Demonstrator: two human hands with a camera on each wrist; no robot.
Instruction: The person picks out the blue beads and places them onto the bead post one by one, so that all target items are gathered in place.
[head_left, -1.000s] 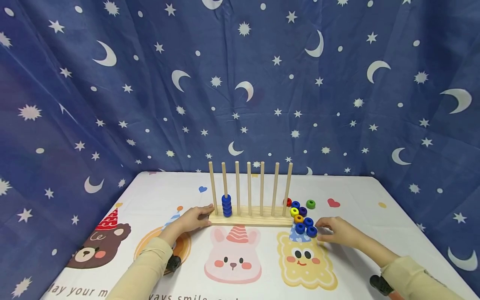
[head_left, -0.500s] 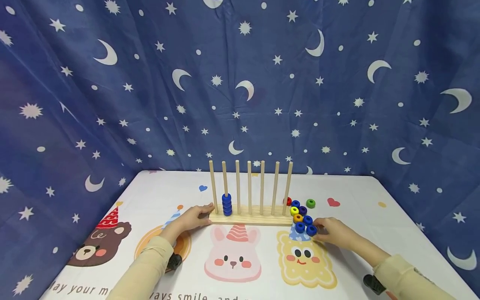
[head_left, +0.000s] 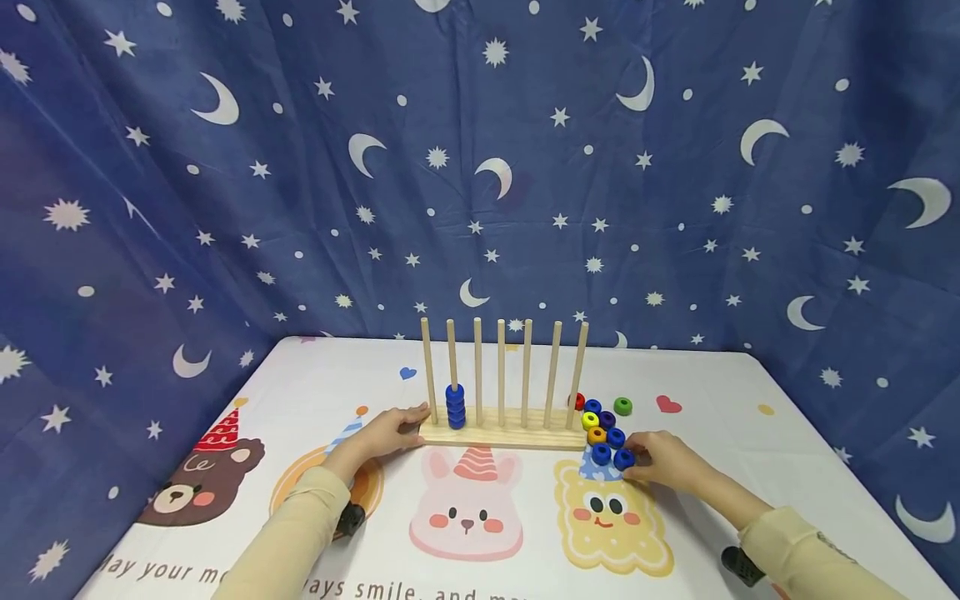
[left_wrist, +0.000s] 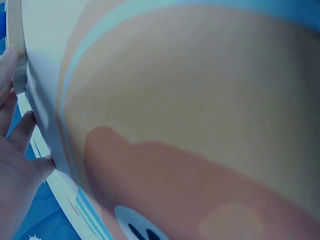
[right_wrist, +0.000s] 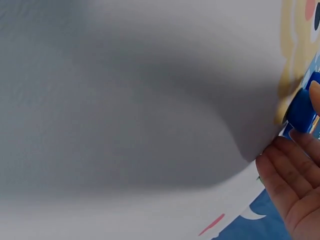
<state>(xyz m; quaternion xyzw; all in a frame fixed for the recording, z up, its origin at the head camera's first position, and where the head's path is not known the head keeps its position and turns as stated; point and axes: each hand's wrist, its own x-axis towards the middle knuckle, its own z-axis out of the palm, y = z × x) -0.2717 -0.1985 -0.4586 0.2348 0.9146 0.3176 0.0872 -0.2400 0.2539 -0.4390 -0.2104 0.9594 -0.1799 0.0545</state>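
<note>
A wooden peg rack [head_left: 506,435] with several upright pegs stands mid-table; blue beads [head_left: 455,408] are stacked on its second peg from the left. My left hand [head_left: 386,435] holds the left end of its base, thumb at the front, fingers at the end. In the left wrist view that hand [left_wrist: 17,150] meets the base's corner [left_wrist: 19,75]. Right of the rack, my right hand [head_left: 667,461] pinches a blue bead [head_left: 623,459] between thumb and forefinger. The right wrist view shows this blue bead [right_wrist: 301,111] against the table, the other fingers [right_wrist: 282,172] extended behind it.
Loose beads crowd the rack's right end: yellow [head_left: 591,421], orange [head_left: 597,436], red [head_left: 578,402], dark purple [head_left: 607,419] and several blue. A green bead [head_left: 622,406] lies apart behind them. A starry blue curtain [head_left: 480,208] hangs behind the printed white tablecloth [head_left: 705,392].
My right hand has moved left and closed its thumb and finger on the nearest blue bead. The left hand stays at the rack's end. The head view has shifted slightly.
</note>
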